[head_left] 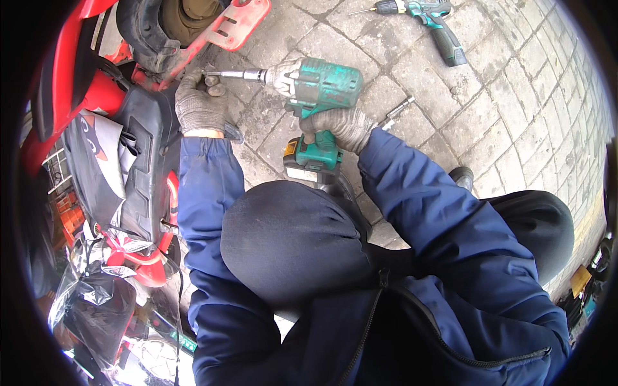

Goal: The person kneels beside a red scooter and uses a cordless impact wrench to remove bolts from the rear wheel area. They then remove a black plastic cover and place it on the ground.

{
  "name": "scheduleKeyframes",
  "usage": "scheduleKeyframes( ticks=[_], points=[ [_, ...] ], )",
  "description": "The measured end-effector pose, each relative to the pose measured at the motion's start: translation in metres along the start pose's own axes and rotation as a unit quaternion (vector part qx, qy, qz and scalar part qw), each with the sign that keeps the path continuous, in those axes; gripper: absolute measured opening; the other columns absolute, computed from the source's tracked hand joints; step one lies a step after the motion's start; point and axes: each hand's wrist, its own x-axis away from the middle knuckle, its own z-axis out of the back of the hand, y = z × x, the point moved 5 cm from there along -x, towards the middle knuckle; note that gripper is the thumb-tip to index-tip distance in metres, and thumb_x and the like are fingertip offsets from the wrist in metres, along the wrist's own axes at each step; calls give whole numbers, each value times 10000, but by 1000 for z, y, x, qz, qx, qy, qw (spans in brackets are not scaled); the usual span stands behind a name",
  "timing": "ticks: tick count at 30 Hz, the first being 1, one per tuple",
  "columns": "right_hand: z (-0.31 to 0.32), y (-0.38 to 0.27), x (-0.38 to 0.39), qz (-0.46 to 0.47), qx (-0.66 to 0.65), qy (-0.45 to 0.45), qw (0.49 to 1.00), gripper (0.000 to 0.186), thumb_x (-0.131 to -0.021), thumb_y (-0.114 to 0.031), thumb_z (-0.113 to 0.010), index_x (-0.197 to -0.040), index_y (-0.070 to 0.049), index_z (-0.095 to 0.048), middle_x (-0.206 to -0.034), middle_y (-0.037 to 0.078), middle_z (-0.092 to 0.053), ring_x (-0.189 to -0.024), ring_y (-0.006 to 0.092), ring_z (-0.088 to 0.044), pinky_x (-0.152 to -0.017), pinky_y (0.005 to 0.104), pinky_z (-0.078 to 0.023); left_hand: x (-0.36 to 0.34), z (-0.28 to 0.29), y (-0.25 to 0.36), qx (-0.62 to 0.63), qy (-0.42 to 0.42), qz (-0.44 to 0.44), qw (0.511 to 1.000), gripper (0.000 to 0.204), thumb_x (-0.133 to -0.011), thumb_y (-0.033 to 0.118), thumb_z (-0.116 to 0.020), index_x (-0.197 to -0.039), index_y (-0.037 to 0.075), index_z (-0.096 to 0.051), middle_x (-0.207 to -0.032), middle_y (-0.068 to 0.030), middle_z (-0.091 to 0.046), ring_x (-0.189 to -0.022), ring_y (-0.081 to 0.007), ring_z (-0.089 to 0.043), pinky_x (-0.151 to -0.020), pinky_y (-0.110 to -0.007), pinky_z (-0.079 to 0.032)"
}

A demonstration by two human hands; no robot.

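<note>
My right hand (340, 125), in a grey knit glove, is wrapped round the handle of a green cordless impact wrench (328, 83). The wrench's battery hangs below my fist. A long silver socket (235, 74) juts from its nose toward the left. At the tip of that socket is my left hand (201, 106), gloved as well, its fingers curled in beside the red motor scooter (132, 141). What those fingers grip, if anything, is hidden. A red metal bracket (239, 24) of the scooter lies just beyond this hand.
On the grey paving (496, 96), a green cordless drill (438, 26) lies at the far right. A thin metal socket extension (398, 110) rests beside my right wrist. The scooter, with its black footboard and a clear plastic sheet (96, 315), fills the left side. My knee (290, 238) is close below the wrench.
</note>
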Motion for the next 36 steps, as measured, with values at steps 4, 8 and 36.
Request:
scheduleKeyframes(
  ticks=[4,8,36],
  points=[
    [16,-9,9,-18,-85,-2,996,322,-708,-37,-667,-1028,-25,-643,-667,53,-607,-562,166,-601,-573,298,-515,5,12,-32,-25,50,40,998,117,-856,56,-481,-918,-16,-550,-799,-106,-561,-678,-195,-529,-514,-268,-453],
    [35,-7,22,-35,-98,52,993,370,-698,-1,-663,-1068,-15,-641,-714,61,-620,-548,161,-603,-567,287,-524,18,-5,-83,25,-58,119,991,151,-845,50,-520,-961,-17,-591,-856,-115,-605,-766,-229,-597,-590,-319,-508],
    [79,1,56,-41,-214,39,975,426,-695,-31,-676,-1111,25,-601,-694,115,-627,-586,219,-618,-594,382,-550,13,-18,-123,-392,43,-18,919,96,-913,180,-546,-902,86,-528,-661,-65,-586,-429,-121,-443,-344,-250,-309]
  ],
)
